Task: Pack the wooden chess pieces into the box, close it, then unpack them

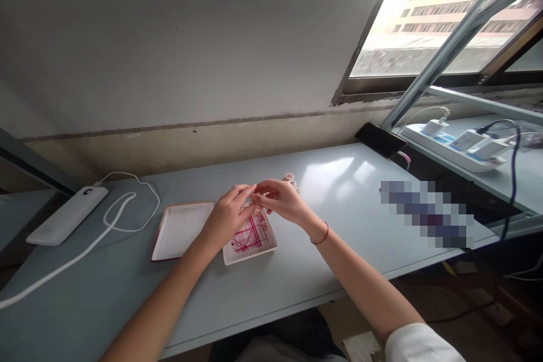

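My left hand (229, 216) and my right hand (280, 201) meet in the air above a small white dish (268, 243) printed with red crossing lines. A small pale object shows between the fingertips, mostly hidden, and seems held by my right hand. Just beyond my right hand lie small round pale pieces with red markings (289, 177), partly hidden by it. Left of the dish sits a shallow white tray with a red edge (180, 230), near my left wrist. A thin red cord circles my right wrist.
The pale grey table (339, 260) holds a white power bank (68, 215) with white cables at the left. A black phone (379, 139) lies at the back edge. A power strip with chargers (449, 144) stands on a shelf behind. A blurred patch covers part of the table at the right.
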A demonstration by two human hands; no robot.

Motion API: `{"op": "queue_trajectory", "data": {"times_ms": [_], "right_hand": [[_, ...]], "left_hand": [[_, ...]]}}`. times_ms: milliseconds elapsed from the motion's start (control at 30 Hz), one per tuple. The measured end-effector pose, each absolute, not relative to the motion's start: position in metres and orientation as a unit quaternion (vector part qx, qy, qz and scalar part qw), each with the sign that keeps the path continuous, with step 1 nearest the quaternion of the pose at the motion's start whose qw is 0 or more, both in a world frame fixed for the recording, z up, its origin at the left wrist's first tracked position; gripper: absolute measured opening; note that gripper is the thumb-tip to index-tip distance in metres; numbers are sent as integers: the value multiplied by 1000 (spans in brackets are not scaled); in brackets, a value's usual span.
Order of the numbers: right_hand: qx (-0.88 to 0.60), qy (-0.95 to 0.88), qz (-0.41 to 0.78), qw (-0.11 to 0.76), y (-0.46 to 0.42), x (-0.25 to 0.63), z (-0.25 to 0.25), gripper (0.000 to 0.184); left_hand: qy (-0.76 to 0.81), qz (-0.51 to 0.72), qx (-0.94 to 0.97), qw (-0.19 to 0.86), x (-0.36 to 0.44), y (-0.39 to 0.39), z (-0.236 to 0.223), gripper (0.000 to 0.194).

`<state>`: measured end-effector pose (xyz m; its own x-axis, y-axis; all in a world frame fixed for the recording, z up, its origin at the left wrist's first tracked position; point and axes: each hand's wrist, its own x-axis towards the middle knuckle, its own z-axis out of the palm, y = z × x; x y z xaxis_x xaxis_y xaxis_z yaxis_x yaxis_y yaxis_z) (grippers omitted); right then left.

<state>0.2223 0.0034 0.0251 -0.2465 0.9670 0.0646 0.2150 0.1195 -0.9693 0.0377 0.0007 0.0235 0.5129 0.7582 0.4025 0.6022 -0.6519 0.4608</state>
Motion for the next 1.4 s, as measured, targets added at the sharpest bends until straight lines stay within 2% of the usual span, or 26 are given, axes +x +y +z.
{"op": "queue_trajectory", "data": {"times_ms": [200,367,467,567,700,833,1000,1100,1300,1400], "right_hand": [[-429,-606,525,417,-6,214,16,33],[-428,-621,516,407,-7,214,15,33],[-448,-606,500,427,-3,224,16,32],[-480,-592,482,432,-1,236,19,32],[-468,-644,456,397,-2,245,23,25],[-433,-760,345,339,-10,241,26,18],[-414,-858,173,250,-19,225,25,11],[-385,-891,129,206,-20,218,20,7],[-399,-894,103,178,-21,218,18,14],[-409,-895,81,156,-21,217,16,9]], "left_hand": [[409,304,842,178,37,-6,12,35],[415,284,840,203,30,-9,13,33],[410,260,849,207,30,-12,18,26],[396,209,876,180,32,-15,19,13],[393,150,900,117,34,-16,13,10],[413,132,899,65,32,-14,12,7],[464,128,876,25,23,-11,12,38],[474,108,873,39,19,-10,9,51],[482,80,869,74,18,-8,5,54],[481,79,870,76,18,-8,4,53]]}}
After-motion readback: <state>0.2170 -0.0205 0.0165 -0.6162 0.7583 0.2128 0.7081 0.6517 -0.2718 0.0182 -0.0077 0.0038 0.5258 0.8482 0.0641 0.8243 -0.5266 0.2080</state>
